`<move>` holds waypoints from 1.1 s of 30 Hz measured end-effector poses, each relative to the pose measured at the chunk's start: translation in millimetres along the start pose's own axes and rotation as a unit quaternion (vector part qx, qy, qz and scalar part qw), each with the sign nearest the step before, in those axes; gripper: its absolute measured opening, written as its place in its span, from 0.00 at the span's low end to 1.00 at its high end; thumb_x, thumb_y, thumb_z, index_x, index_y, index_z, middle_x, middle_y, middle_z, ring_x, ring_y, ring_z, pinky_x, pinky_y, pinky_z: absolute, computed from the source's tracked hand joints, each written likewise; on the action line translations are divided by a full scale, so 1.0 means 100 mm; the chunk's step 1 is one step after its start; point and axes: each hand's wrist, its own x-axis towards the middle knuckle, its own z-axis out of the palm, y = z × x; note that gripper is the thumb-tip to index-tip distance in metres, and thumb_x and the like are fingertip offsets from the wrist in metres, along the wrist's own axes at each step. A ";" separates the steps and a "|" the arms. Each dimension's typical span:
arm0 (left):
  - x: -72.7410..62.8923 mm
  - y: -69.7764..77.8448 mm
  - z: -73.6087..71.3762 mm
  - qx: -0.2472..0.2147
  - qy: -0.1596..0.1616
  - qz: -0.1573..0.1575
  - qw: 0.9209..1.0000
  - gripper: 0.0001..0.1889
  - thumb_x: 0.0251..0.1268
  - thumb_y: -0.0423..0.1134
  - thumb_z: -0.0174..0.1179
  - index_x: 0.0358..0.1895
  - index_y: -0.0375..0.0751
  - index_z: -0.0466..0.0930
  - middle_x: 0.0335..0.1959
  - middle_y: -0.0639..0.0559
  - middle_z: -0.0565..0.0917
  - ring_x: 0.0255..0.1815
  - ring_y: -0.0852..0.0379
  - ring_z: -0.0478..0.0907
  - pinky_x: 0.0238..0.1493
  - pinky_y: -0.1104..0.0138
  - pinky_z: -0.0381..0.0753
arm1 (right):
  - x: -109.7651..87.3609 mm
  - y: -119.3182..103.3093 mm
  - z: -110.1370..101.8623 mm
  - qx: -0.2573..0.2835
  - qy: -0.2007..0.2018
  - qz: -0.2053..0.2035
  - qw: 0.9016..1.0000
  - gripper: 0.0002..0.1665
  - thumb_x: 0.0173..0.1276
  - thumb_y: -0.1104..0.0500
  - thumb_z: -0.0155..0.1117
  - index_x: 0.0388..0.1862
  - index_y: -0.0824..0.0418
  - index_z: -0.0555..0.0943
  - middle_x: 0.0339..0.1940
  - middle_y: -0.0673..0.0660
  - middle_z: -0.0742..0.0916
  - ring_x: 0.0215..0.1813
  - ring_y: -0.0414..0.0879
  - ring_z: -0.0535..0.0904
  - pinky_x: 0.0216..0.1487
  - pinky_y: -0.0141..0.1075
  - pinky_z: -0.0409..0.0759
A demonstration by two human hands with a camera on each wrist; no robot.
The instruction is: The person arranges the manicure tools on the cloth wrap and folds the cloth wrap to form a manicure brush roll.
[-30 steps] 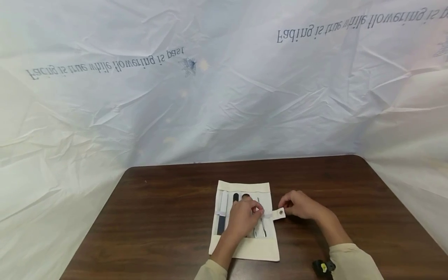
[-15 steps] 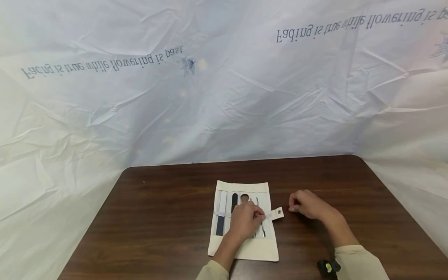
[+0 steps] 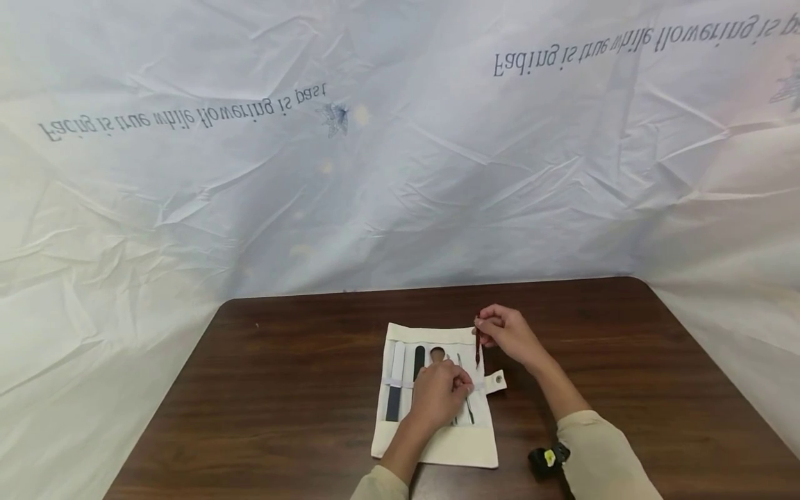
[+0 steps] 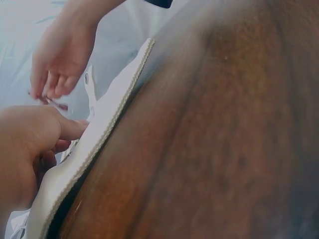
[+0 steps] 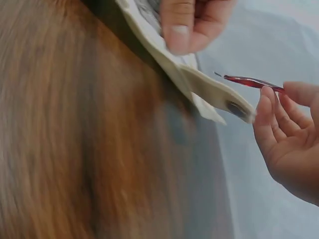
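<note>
My right hand [image 3: 509,335] pinches a slim red tool [image 3: 478,347] with a fine tip between thumb and fingers, holding it tip down over the upper right edge of a cream fabric roll case [image 3: 462,444]. In the right wrist view the red tool [image 5: 251,82] shows a glossy shaft and a thin dark point. My left hand [image 3: 435,394] lies across the open case, thumb and fingertips pinching at its pale elastic band [image 3: 478,385]. Slotted under the band are a white-and-dark-blue bar [image 3: 395,382], a black strip [image 3: 419,357], a brown round-ended piece [image 3: 437,354] and thin metal tools [image 3: 471,410].
From the case's right side a strap [image 3: 496,381] with a metal snap sticks out. The case lies on a dark brown wooden table [image 3: 300,389]. Behind it hangs a wrinkled white sheet [image 3: 400,208] with printed words. A black wrist device [image 3: 548,460] sits by my right sleeve.
My right hand has gone from the strap out to the right, then up and left to the case's upper edge, now with the red tool showing. My left hand stays nearly in place.
</note>
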 end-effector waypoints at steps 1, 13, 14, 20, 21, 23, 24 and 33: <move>0.00 0.00 -0.01 -0.001 -0.001 -0.001 1.000 0.04 0.61 0.40 0.71 0.28 0.53 0.89 0.22 0.63 0.75 0.25 0.72 0.65 0.38 0.70 0.66 | 0.02 0.01 0.03 0.003 -0.004 0.010 1.000 0.19 0.78 0.61 0.57 0.55 0.77 0.75 0.37 0.59 0.89 0.33 0.36 0.82 0.40 0.33 0.85; 0.00 -0.02 -0.01 -0.006 -0.003 -0.001 1.000 0.04 0.61 0.41 0.70 0.29 0.52 0.89 0.22 0.63 0.75 0.24 0.73 0.65 0.38 0.70 0.66 | 0.11 0.12 0.12 0.014 -0.022 0.082 0.996 0.19 0.77 0.62 0.57 0.53 0.79 0.77 0.24 0.50 0.85 0.27 0.36 0.81 0.34 0.30 0.84; 0.00 -0.02 0.00 -0.004 -0.002 0.000 1.000 0.04 0.60 0.41 0.70 0.29 0.52 0.89 0.22 0.63 0.75 0.24 0.73 0.65 0.38 0.70 0.66 | 0.11 0.12 0.12 0.011 -0.022 0.085 0.996 0.19 0.77 0.62 0.57 0.53 0.80 0.77 0.25 0.50 0.85 0.28 0.36 0.81 0.34 0.30 0.84; 0.02 -0.02 0.01 -0.006 -0.002 -0.002 1.000 0.04 0.61 0.41 0.69 0.29 0.53 0.89 0.22 0.64 0.75 0.24 0.73 0.65 0.37 0.71 0.66 | 0.12 0.14 0.13 0.009 -0.033 0.106 0.994 0.17 0.76 0.63 0.57 0.52 0.79 0.78 0.26 0.51 0.86 0.28 0.36 0.81 0.33 0.30 0.84; 0.02 -0.02 0.01 -0.007 -0.003 -0.003 1.000 0.04 0.61 0.42 0.69 0.29 0.53 0.89 0.22 0.64 0.75 0.24 0.73 0.65 0.37 0.71 0.65 | 0.11 0.15 0.14 0.008 -0.038 0.110 0.993 0.16 0.76 0.64 0.58 0.51 0.79 0.79 0.26 0.51 0.86 0.27 0.36 0.81 0.32 0.29 0.83; 0.02 -0.02 0.02 -0.008 -0.005 -0.003 1.000 0.04 0.62 0.42 0.69 0.29 0.53 0.89 0.22 0.64 0.75 0.24 0.73 0.65 0.36 0.71 0.65 | 0.10 0.17 0.15 0.006 -0.052 0.112 0.992 0.15 0.75 0.64 0.58 0.49 0.79 0.79 0.25 0.52 0.86 0.27 0.36 0.81 0.31 0.29 0.83; 0.02 -0.02 0.02 -0.007 -0.007 -0.004 1.000 0.04 0.62 0.43 0.69 0.30 0.53 0.89 0.22 0.64 0.75 0.24 0.73 0.65 0.37 0.72 0.65 | 0.09 0.18 0.15 0.004 -0.059 0.114 0.992 0.15 0.75 0.64 0.58 0.49 0.78 0.79 0.25 0.51 0.86 0.27 0.36 0.81 0.31 0.29 0.82; 0.00 -0.03 0.02 0.004 -0.002 -0.001 1.000 0.05 0.63 0.42 0.69 0.28 0.54 0.88 0.22 0.64 0.75 0.25 0.72 0.66 0.39 0.69 0.68 | 0.00 0.12 0.16 -0.109 -0.122 0.107 0.981 0.13 0.69 0.64 0.59 0.25 0.69 0.82 0.17 0.48 0.78 0.21 0.37 0.72 0.28 0.31 0.74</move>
